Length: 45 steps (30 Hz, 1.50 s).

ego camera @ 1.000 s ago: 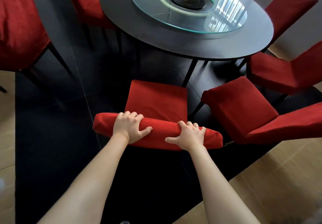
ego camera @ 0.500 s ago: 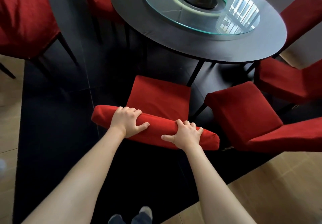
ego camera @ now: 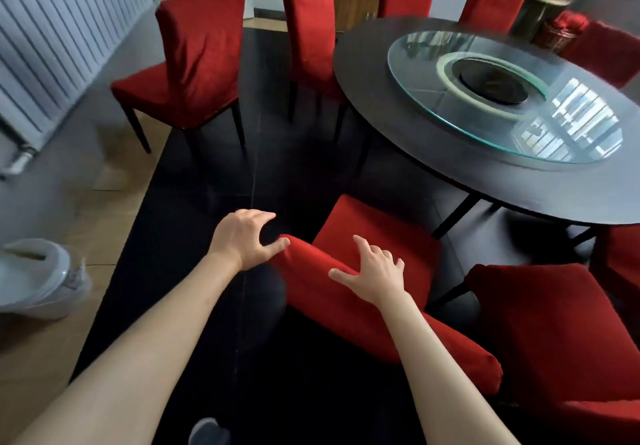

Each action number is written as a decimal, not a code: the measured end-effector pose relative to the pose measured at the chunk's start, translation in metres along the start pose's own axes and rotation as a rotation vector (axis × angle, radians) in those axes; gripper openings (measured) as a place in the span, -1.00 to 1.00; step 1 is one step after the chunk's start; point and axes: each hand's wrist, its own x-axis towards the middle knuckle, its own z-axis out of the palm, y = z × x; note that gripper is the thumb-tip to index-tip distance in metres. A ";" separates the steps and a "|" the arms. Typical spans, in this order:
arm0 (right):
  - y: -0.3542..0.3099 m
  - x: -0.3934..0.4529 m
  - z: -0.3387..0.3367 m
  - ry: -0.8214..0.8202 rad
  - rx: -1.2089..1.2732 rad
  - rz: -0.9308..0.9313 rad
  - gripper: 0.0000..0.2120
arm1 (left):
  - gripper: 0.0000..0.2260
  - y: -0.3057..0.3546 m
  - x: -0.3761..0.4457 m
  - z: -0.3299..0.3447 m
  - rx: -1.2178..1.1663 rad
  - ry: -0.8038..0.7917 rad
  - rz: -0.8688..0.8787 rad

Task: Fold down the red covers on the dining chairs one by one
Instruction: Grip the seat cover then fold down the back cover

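Observation:
The nearest dining chair has its red cover rolled down into a thick red roll (ego camera: 325, 292) along the top of the backrest, with its seat (ego camera: 377, 236) beyond. My left hand (ego camera: 242, 240) hovers at the roll's left end, fingers loosely spread, thumb touching the fabric. With spread fingers, my right hand (ego camera: 374, 271) rests flat on the roll. A chair with its cover standing full height (ego camera: 201, 53) is at the left, a second (ego camera: 311, 29) beside it, others behind the table.
A round dark table (ego camera: 433, 153) with a glass turntable (ego camera: 502, 98) fills the right. Another folded-down red chair (ego camera: 554, 333) stands at lower right. A white radiator (ego camera: 52, 46) lines the left wall; a white bin (ego camera: 34, 278) sits on the wood floor.
Both hands let go of the rolled cover and opened. My view swung up and left, bringing the upright covered chairs, radiator and bin into sight.

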 end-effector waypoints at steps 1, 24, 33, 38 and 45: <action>-0.018 0.010 -0.004 0.006 -0.013 -0.038 -0.07 | -0.37 -0.015 -0.001 -0.008 -0.004 0.022 -0.033; -0.317 0.240 -0.037 0.079 -0.004 -0.279 -0.11 | -0.37 -0.298 0.132 -0.125 -0.045 0.174 -0.307; -0.354 0.389 -0.088 0.117 -0.041 -0.329 -0.11 | -0.37 -0.337 0.269 -0.151 0.012 0.236 -0.321; -0.379 0.460 -0.103 0.109 -0.037 -0.354 -0.11 | -0.37 -0.359 0.342 -0.158 -0.010 0.228 -0.296; -0.406 0.559 -0.137 0.148 -0.049 -0.304 -0.12 | -0.36 -0.399 0.459 -0.179 -0.003 0.244 -0.195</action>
